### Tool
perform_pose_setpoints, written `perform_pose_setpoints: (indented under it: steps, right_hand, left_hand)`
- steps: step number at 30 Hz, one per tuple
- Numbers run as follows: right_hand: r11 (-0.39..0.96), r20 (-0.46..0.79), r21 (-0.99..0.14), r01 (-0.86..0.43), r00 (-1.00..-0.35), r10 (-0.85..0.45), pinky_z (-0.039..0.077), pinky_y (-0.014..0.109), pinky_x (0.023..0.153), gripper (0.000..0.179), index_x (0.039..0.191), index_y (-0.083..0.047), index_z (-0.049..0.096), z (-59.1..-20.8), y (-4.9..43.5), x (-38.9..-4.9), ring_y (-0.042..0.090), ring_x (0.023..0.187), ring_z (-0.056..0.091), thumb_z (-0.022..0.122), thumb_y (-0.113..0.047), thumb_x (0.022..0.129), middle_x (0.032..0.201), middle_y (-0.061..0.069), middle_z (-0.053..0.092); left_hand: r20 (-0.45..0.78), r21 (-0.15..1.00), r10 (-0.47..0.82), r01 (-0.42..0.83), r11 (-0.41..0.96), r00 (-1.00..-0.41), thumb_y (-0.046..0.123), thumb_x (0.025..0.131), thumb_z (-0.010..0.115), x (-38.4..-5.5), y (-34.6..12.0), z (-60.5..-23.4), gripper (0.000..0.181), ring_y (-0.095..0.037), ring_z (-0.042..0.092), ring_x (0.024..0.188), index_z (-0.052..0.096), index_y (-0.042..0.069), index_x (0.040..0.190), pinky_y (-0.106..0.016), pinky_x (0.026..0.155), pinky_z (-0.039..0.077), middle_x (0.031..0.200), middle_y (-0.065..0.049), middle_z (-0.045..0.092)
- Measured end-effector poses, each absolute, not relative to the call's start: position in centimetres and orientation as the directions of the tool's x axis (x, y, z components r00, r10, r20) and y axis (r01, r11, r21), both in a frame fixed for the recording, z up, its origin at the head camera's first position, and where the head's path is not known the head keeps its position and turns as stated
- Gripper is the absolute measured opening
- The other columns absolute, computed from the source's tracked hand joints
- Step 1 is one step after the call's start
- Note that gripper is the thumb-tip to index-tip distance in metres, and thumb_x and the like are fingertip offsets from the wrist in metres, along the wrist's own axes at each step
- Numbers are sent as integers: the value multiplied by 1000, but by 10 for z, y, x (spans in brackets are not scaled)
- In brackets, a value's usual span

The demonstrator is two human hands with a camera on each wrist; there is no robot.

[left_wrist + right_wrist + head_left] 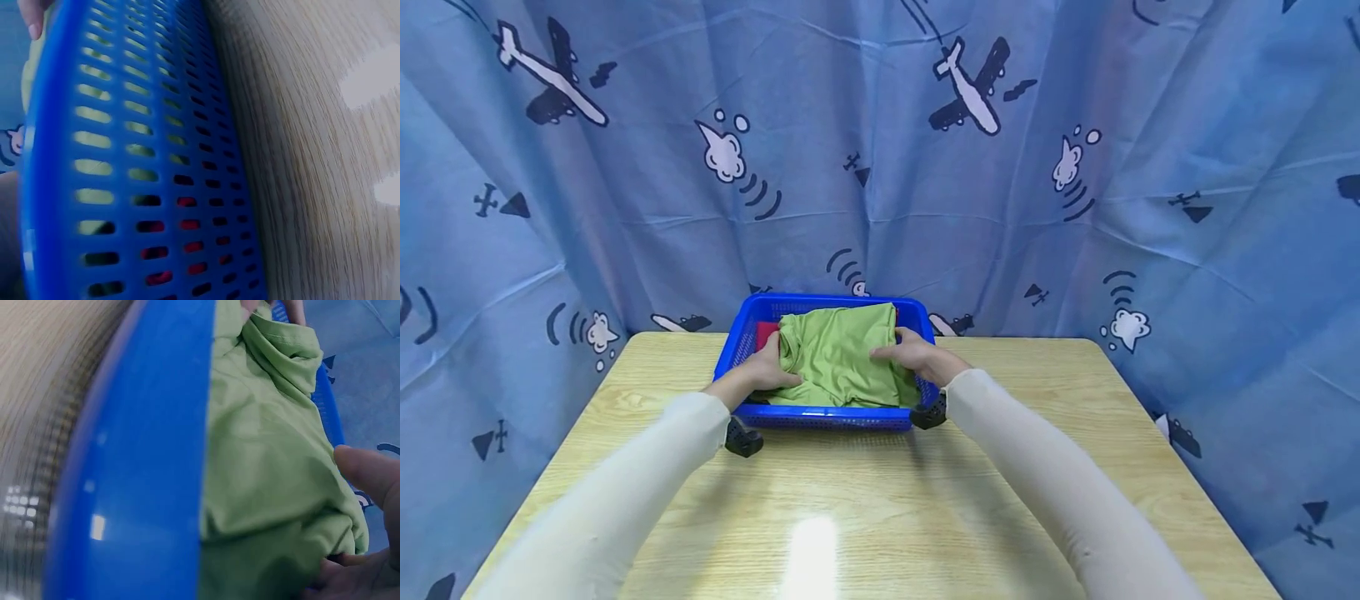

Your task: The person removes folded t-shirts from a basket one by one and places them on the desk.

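Observation:
A folded light-green T-shirt (842, 350) lies in a blue plastic basket (831, 419), spread across most of its width. My left hand (765, 367) holds the shirt's left edge, thumb on top. On the opposite side, my right hand (917, 352) grips the right edge, its thumb over the upper face. In the right wrist view, the right fingers go beneath a fold of the green cloth (269, 469), and the left fingers pinch its far end. A red cloth (765, 333) shows beside the shirt at the basket's left.
The basket stands near the back edge of a wood-grain table (880, 508), close to a blue curtain (820, 150) printed with airplanes. Through the slotted basket wall (156, 144), green and red cloth are visible. Black wrist devices hang by the basket's front rim.

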State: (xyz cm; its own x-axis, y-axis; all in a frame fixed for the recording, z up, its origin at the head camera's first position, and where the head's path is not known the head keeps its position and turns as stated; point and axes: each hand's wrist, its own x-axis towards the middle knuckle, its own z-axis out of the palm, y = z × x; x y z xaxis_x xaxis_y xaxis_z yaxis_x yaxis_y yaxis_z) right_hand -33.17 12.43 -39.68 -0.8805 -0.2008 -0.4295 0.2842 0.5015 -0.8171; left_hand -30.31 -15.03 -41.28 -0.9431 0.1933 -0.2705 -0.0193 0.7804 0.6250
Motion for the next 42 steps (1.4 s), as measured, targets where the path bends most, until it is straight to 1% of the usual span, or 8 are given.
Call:
perform_pose_setpoints:
  steps: [8, 15, 20, 24, 27, 29, 37, 42]
  right_hand:
    - [564, -376, -796, 222, -911, -171, 30, 48, 124, 92, 161, -9, 14, -404, 115, -336, 33, 146, 37, 73, -22, 92, 161, 18, 32]
    - [535, -373, -810, 242, -916, -150, 39, 54, 117, 86, 163, -17, 16, -405, 119, -339, 34, 138, 48, 69, -18, 96, 156, 17, 39]
    - [450, -340, -861, 235, -925, -168, 47, 53, 110, 80, 163, -25, 20, -403, 119, -342, 34, 129, 57, 66, -15, 98, 152, 15, 46]
    - [404, -332, -883, 240, -927, -175, 49, 48, 108, 78, 163, -26, 20, -399, 119, -341, 33, 129, 58, 63, -15, 99, 155, 14, 44]
    - [390, -325, -891, 233, -927, -188, 48, 46, 110, 78, 164, -25, 18, -393, 123, -340, 31, 131, 57, 63, -16, 100, 157, 12, 42]
    - [376, -327, -896, 236, -924, -199, 49, 45, 109, 78, 164, -26, 17, -387, 126, -340, 30, 129, 59, 62, -17, 101, 156, 12, 45]
    - [371, -337, -899, 232, -909, -246, 58, 32, 82, 75, 163, -31, 20, -357, 143, -338, 15, 92, 69, 61, -19, 101, 140, 12, 57]
    - [356, -326, -909, 216, -902, -284, 58, 32, 80, 74, 163, -31, 18, -345, 155, -338, 12, 87, 68, 58, -15, 102, 139, 12, 56]
  left_hand:
    - [-249, 635, 141, -51, 771, -958, 12, 91, 65, -310, -155, -418, 97, -49, 32, 147, -1, 6, 162, -57, 118, 35, 163, -30, 25]
    - [-239, 793, 210, -65, 606, -948, 6, 99, 42, -324, -155, -419, 78, -40, 9, 157, -3, 7, 163, -54, 127, 17, 169, -22, 8]
    - [-261, 867, 240, -118, 485, -935, 3, 102, 35, -330, -161, -419, 73, -36, 1, 158, -5, 10, 163, -53, 128, 11, 171, -18, -1]
    - [-305, 915, 260, -207, 347, -916, 5, 105, 31, -327, -168, -418, 71, -36, 24, 152, -8, 19, 163, -52, 121, 33, 171, -18, 3]
    - [-324, 932, 267, -259, 253, -908, 10, 108, 28, -324, -173, -413, 68, -30, 51, 132, -9, 26, 163, -44, 103, 51, 168, -20, 17]
    - [-313, 943, 277, -261, 208, -908, 12, 109, 28, -322, -177, -409, 67, -22, 59, 118, -8, 27, 163, -35, 93, 55, 165, -21, 24]
    - [-249, 968, 338, -243, 61, -908, 13, 110, 27, -320, -178, -392, 66, -6, 64, 97, -9, 31, 163, -26, 83, 58, 165, -21, 25]
    - [-250, 964, 364, -265, 9, -897, 15, 111, 26, -316, -172, -383, 65, -5, 68, 94, -7, 35, 163, -30, 83, 59, 164, -21, 27]
